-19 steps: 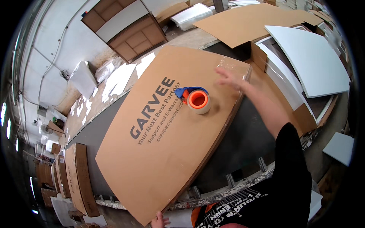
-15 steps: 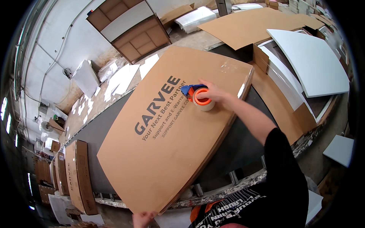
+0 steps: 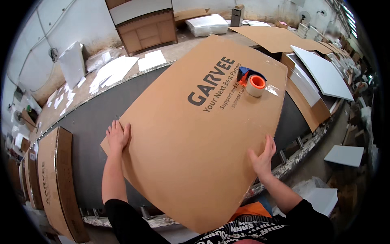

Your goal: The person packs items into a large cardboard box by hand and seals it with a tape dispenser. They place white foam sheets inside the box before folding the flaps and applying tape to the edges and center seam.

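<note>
A large flat cardboard box (image 3: pixel 178 150) with dark printing lies slantwise on the dark conveyor, its near corner by my body. My left hand (image 3: pixel 118 137) rests over the box's left corner, fingers stretched toward the edge and thumb apart. At the right edge, my right hand (image 3: pixel 263 157) touches the box with thumb and fingers spread. A tape dispenser (image 3: pixel 256 84), blue and orange with a roll of clear tape, sits on the far right part of the box, touched by neither hand. Shiny tape strips show near the right end.
The dark conveyor (image 3: pixel 91 122) runs beneath the box, with a metal-edged frame. Closed cartons (image 3: pixel 55 183) stand at the left. At the right, an opened carton (image 3: pixel 310 107) holds white panels (image 3: pixel 321 75). White sheets (image 3: pixel 115 73) lie on the floor beyond the conveyor.
My right hand has let go of the tape dispenser and moved down to the box's right edge. My left hand has shifted from the near corner to the left corner. The view has turned.
</note>
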